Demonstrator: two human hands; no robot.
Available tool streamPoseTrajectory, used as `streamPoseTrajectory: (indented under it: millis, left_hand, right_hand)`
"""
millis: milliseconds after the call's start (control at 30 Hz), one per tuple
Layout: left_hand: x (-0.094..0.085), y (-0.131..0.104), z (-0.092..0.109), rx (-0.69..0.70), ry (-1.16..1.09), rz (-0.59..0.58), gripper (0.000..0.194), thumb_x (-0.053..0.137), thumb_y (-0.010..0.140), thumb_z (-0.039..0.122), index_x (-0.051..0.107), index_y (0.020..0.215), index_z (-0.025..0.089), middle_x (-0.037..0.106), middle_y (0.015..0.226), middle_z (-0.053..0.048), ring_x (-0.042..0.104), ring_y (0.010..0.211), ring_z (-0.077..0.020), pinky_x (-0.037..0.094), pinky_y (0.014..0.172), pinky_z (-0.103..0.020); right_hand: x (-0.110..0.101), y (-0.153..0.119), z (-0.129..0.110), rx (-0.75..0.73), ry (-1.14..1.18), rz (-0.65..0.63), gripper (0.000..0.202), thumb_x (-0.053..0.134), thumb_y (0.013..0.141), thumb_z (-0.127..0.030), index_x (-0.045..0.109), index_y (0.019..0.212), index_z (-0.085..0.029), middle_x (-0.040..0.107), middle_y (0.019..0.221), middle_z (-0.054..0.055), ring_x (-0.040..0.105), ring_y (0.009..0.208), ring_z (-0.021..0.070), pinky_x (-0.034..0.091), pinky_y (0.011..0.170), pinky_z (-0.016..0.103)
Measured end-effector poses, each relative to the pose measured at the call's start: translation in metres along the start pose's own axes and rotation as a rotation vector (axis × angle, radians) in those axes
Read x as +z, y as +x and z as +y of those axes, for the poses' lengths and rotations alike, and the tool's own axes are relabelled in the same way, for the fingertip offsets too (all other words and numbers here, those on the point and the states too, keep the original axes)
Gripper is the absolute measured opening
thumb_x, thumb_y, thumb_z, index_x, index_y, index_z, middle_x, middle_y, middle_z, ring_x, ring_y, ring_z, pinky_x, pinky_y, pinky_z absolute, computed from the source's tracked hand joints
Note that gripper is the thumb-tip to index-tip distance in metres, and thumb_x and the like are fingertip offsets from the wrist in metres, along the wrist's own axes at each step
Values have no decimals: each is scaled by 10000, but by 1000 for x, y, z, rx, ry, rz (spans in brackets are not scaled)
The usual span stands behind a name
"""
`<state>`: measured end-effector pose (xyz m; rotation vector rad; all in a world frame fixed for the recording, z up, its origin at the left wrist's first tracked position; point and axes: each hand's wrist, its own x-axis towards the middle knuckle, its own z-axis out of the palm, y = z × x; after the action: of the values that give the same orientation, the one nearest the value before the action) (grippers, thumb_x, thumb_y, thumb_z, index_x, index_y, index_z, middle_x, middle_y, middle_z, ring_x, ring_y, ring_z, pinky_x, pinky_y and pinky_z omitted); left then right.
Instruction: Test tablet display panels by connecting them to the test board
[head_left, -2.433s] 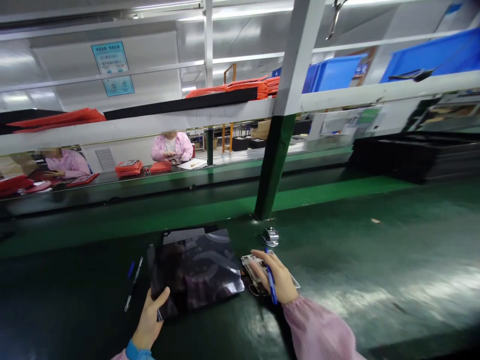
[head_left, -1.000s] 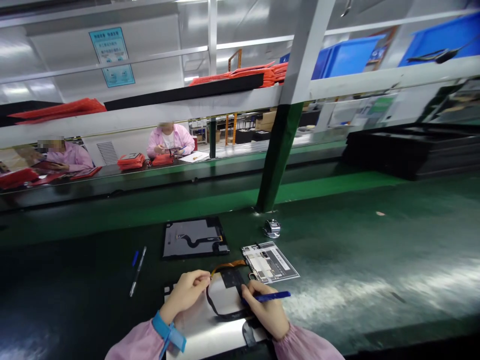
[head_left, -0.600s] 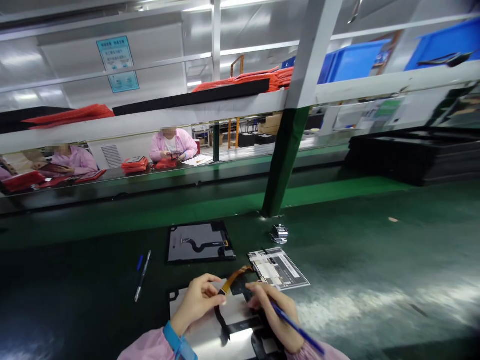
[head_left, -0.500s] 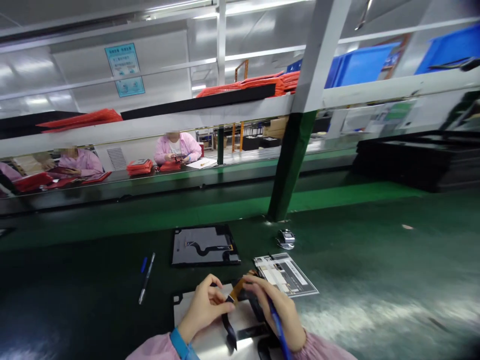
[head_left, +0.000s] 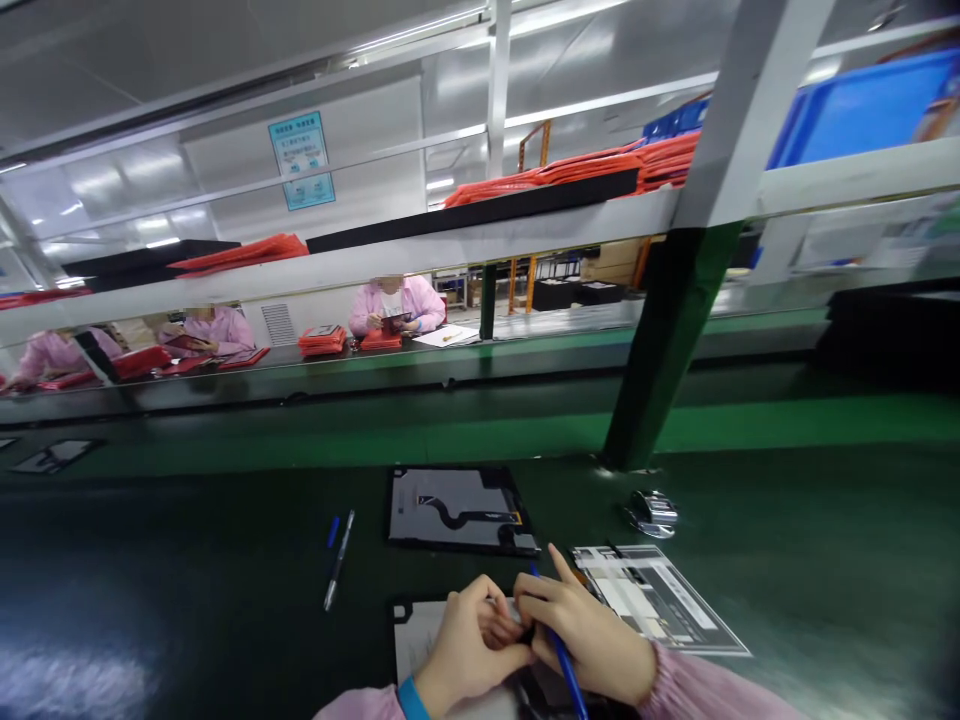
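Observation:
My left hand [head_left: 476, 640], with a blue wristband, is closed in a pinch over a display panel [head_left: 420, 625] with a grey back. Its fingertips meet those of my right hand [head_left: 589, 630] at a black ribbon cable [head_left: 534, 690], mostly hidden beneath the hands. In my right hand lies a slim blue pen-like tool [head_left: 568, 675], slanting down between the fingers, with its index finger raised. Just right of that hand, a flat board [head_left: 664, 595] with white and dark areas lies on the bench. A second display panel [head_left: 450, 510] with a curved black cable sits behind the hands.
Left of the panels lie a pen [head_left: 340, 560] and a small blue cap [head_left: 333, 531]. A shiny metal object [head_left: 652, 513] stands near the foot of a green-and-white post [head_left: 675, 330]. Across the bench, people in pink [head_left: 397, 305] work beside red stacks [head_left: 322, 340].
My view has turned left, so the scene sits further right. The orange cable end and the black cable at my left fingertips are now hidden as my hands come together.

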<state>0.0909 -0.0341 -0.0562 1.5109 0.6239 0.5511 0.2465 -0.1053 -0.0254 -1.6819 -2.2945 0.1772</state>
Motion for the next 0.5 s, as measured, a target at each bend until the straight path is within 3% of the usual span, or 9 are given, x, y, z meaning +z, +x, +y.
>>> streamPoseTrajectory:
  millis: [133, 233, 333, 433, 500]
  left_hand:
    - [-1, 0, -1, -34, -33, -16, 370, 765, 521, 165, 455, 719, 203, 617, 621, 39, 571, 562, -97, 394, 522, -192]
    - [-3, -1, -2, -72, -31, -17, 408, 767, 493, 154, 459, 756, 205, 615, 636, 47, 555, 549, -88, 382, 511, -189]
    - [-9, -5, 1, -98, -23, -38, 489, 775, 470, 142, 455, 834, 209, 601, 667, 60, 514, 521, -71, 360, 492, -186]
    - [-23, -11, 7, -33, -4, -133, 634, 856, 443, 182, 484, 957, 199, 590, 667, 64, 526, 573, -85, 384, 556, -197]
    - [-35, -15, 12, 10, 31, -166, 681, 893, 447, 244, 515, 1010, 188, 598, 655, 54, 533, 607, -103, 395, 601, -213]
  right_hand:
    - [-7, 2, -5, -19, -3, -54, 200, 445, 674, -28, 570, 720, -177, 594, 804, 32, 624, 731, 184, 262, 1020, 663]
    - [-3, 1, -1, -63, 38, 10, 208, 434, 711, -40, 582, 715, -185, 603, 809, 32, 624, 707, 172, 270, 1019, 673]
    - [7, -7, 8, -66, 50, 189, 258, 416, 821, -86, 639, 799, -213, 637, 876, 53, 652, 738, 187, 283, 1040, 663]
    - [20, -22, 15, -99, 41, 467, 314, 464, 893, -161, 647, 1125, -268, 649, 1152, 90, 635, 1063, 286, 333, 1080, 581]
    - [33, -35, 12, -166, 46, 602, 436, 530, 888, -201, 556, 1310, -308, 633, 1240, 65, 609, 1131, 306, 441, 1040, 481]
